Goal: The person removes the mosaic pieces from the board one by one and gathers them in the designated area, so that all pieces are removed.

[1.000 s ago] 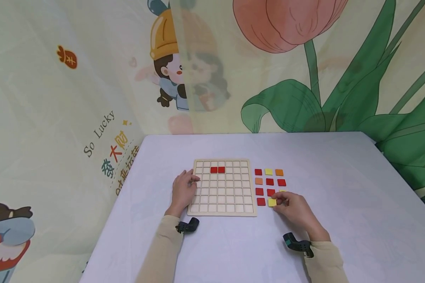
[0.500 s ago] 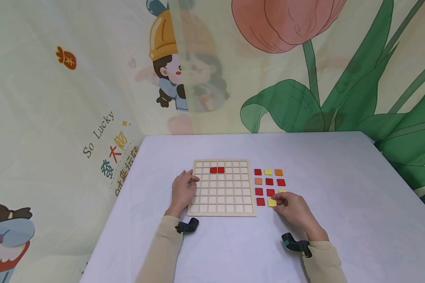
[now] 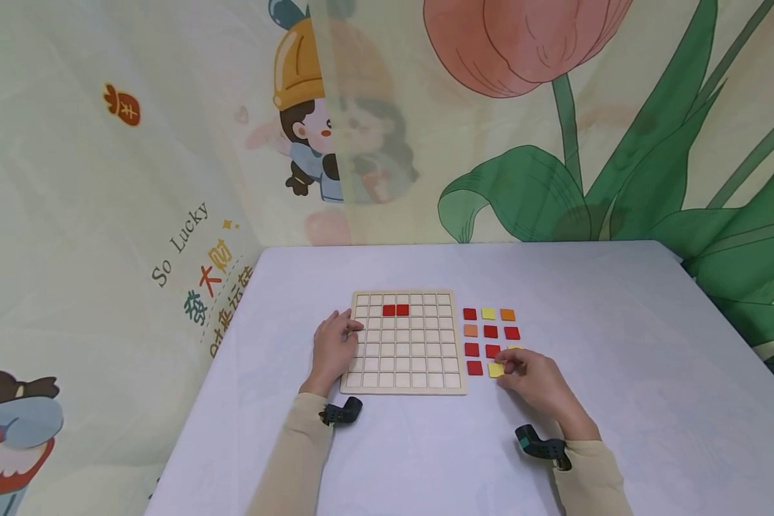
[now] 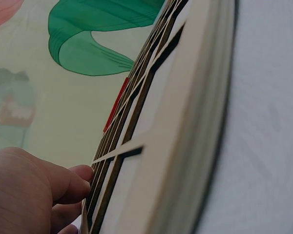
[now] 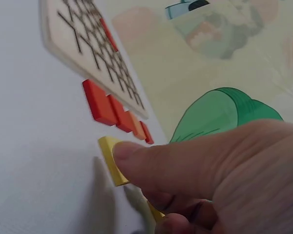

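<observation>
A pale wooden grid board (image 3: 403,358) lies flat on the table. Two red square tiles, a left one (image 3: 389,310) and a right one (image 3: 403,310), sit side by side in its second row from the back. The left hand (image 3: 335,347) rests at the board's left edge, fingertips touching the frame (image 4: 171,161). Right of the board, the right hand (image 3: 537,376) pinches a yellow tile (image 3: 494,370) in the nearest row of loose tiles. Its thumb (image 5: 132,153) covers part of the tile; the gripping fingertips behind are hidden. Another yellow tile (image 3: 514,348) is mostly hidden by this hand.
Loose tiles stand in rows beside the board: several red, such as a near one (image 3: 474,368), plus a yellow one (image 3: 488,313) and orange ones (image 3: 507,314) at the back. A white cloth (image 3: 426,459) covers the table. Printed fabric (image 3: 387,215) hangs behind it.
</observation>
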`<state>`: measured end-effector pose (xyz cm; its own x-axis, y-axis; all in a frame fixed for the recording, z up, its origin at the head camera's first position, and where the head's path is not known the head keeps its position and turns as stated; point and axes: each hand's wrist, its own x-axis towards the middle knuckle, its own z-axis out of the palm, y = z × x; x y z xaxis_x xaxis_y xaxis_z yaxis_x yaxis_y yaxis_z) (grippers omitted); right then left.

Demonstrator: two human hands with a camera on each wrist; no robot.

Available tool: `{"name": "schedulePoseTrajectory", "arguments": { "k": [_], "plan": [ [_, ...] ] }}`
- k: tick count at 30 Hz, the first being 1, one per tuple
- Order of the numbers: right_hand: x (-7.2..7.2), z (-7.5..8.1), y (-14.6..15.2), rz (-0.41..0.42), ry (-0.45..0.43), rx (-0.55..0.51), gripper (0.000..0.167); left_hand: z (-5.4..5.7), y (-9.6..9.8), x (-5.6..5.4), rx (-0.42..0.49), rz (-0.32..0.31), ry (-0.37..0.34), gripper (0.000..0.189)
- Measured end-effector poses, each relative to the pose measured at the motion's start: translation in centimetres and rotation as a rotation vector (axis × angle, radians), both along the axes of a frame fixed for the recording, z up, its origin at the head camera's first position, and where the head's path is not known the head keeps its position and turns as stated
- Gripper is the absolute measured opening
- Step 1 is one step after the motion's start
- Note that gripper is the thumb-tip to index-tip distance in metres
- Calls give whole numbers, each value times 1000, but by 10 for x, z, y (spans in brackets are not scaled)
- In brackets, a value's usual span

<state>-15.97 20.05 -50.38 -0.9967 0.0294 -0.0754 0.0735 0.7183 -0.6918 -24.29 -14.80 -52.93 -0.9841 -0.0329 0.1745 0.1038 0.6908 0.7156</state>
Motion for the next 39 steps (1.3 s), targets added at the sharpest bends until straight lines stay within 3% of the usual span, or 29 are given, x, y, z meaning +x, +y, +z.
{"name": "schedulePoseTrajectory", "arguments": {
  "k": [10,19,28,39],
  "plan": [
    [-10,0,-13,-104,75,-58,26,-1,-1,0,2,-5,23,17],
    [-21,2,-45,-73,126,-117,23,1,0,2,-4,-1,26,17],
    [-36,1,-72,-82,137,-273,14,0,0,2,-3,-5,26,17],
    [-61,2,-105,25,165,-171,15,0,0,3,0,-5,26,16]
  ]
}}
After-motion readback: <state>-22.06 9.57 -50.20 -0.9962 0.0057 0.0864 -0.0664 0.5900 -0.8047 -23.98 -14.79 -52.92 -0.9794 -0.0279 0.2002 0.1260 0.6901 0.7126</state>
